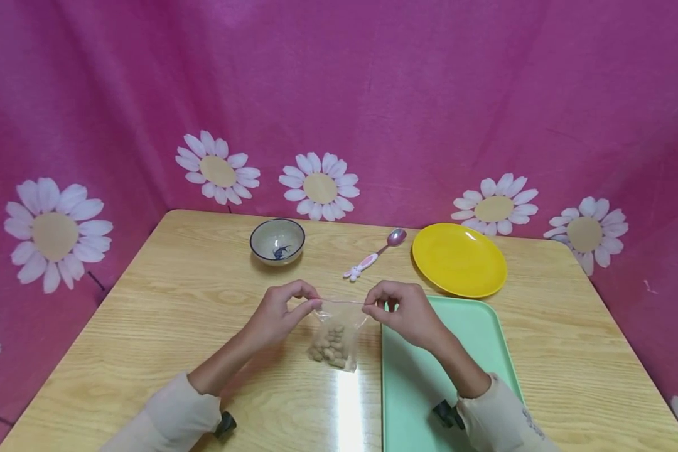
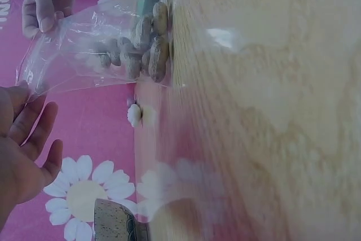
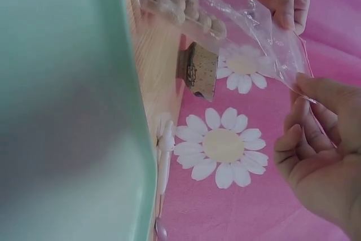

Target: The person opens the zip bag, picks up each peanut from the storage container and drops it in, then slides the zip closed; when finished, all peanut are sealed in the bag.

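Observation:
A clear zip bag (image 1: 344, 323) with several peanuts in their shells (image 1: 330, 347) hangs upright between my two hands, over the wooden table. My left hand (image 1: 281, 312) pinches one top corner between thumb and fingers. At the opposite corner, my right hand (image 1: 402, 309) pinches the reddish top edge, which is stretched straight between the hands. In the left wrist view the peanuts (image 2: 141, 49) are bunched at the bag's bottom. The right wrist view shows the thumb and fingers of the right hand (image 3: 321, 134) on the bag's edge.
Behind the hands stand a blue-rimmed bowl (image 1: 277, 242), a spoon with a rabbit handle (image 1: 373, 257) and a yellow plate (image 1: 459, 260). A light green tray (image 1: 412, 389) lies under the right forearm. A pink curtain with daisies (image 1: 339, 94) hangs along the table's far edge.

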Demonstrator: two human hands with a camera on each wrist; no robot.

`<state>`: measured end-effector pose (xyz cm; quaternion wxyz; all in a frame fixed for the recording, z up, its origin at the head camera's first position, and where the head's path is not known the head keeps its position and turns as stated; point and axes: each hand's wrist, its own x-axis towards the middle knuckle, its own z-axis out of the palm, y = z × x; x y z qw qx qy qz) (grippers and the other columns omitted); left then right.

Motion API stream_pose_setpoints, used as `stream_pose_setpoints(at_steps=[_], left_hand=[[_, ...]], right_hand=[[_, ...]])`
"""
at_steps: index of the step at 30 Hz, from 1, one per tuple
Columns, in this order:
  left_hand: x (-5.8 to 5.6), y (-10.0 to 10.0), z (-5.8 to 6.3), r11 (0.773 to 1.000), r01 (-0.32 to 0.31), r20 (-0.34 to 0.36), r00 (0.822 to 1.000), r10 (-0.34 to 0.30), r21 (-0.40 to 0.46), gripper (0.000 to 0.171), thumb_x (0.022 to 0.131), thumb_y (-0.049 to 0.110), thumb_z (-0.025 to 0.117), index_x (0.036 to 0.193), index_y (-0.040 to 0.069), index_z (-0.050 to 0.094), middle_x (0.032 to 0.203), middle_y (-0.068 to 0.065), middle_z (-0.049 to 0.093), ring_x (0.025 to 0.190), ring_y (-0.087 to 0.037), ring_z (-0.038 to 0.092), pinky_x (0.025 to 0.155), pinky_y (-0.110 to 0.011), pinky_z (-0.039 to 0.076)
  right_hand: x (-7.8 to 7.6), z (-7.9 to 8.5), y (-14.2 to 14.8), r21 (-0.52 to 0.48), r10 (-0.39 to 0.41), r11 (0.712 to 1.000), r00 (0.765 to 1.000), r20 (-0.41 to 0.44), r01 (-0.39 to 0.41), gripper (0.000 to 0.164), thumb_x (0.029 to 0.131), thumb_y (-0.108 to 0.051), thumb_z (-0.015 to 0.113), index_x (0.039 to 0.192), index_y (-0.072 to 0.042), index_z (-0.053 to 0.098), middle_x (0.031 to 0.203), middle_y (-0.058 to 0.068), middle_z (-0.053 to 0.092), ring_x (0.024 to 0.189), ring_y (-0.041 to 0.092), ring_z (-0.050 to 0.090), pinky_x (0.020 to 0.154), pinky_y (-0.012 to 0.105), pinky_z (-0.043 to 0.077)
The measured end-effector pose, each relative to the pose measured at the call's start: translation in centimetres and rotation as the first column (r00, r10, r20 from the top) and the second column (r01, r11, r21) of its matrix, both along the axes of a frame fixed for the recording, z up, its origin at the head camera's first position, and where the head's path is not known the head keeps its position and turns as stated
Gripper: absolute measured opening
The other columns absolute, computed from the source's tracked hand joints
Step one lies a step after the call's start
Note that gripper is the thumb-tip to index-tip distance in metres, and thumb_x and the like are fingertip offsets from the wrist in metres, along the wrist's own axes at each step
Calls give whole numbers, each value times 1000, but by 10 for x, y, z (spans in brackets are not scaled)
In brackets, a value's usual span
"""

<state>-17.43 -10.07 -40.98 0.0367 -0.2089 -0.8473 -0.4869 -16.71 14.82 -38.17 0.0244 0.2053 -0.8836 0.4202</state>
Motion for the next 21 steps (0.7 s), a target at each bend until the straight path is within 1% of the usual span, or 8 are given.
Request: stream_pose_setpoints(at_steps=[2,5,8,10,12,14,17,21], left_hand=[[0,1,0,1000,-9,-15,1000,9,7,4,88,18,66,89,15,65,86,4,69,86,-9,62,81,-42,51],[0,2,-2,999,-29,-27,999,29,19,4,88,18,66,89,14,66,88,4,69,88,-10,61,84,-45,50],[0,5,-4,999,-38,-24,999,39,27,4,89,17,65,90,13,65,90,2,67,89,-12,60,85,-43,49],[1,8,-5,998,-43,-7,999,44,37,5,91,16,63,91,12,64,91,1,66,90,-13,58,85,-40,49],[1,10,-5,997,-62,17,998,61,55,5,92,15,62,91,11,64,90,0,66,89,-13,58,85,-36,50],[2,11,-5,992,-97,43,995,94,76,5,91,15,62,91,11,64,89,0,66,87,-12,59,83,-32,50],[1,11,-6,982,-143,69,988,135,122,6,89,16,66,89,10,67,85,-1,68,84,-13,60,80,-31,51],[0,10,-7,974,-159,86,986,146,164,8,86,17,69,87,8,69,82,-3,70,83,-14,61,81,-33,51]], right_hand=[[0,-1,0,-27,-19,999,1000,4,19,13,80,-14,75,92,-14,70,72,-6,65,66,9,52,59,22,45],[-1,-4,-1,-69,-60,996,997,55,64,20,81,-15,74,100,-10,70,77,0,67,67,12,52,59,21,46],[-3,-8,-2,-107,-96,988,984,151,113,16,84,-15,71,98,-8,72,82,5,68,69,15,53,60,20,46],[-4,-11,-2,-128,-110,982,971,212,139,12,86,-15,69,95,-7,72,85,7,69,72,16,53,61,20,46],[-4,-14,-3,-143,-121,977,961,250,160,12,87,-16,67,94,-7,71,88,8,68,75,17,54,63,20,46],[-4,-17,-3,-163,-129,971,955,267,177,13,88,-18,67,95,-7,70,90,9,68,77,17,54,64,21,47],[-3,-18,-5,-185,-163,959,952,260,214,15,88,-20,68,95,-8,70,92,8,68,78,16,55,67,21,48],[-1,-18,-7,-205,-202,945,948,245,254,14,86,-21,70,92,-8,71,90,8,69,77,16,53,65,20,45]])
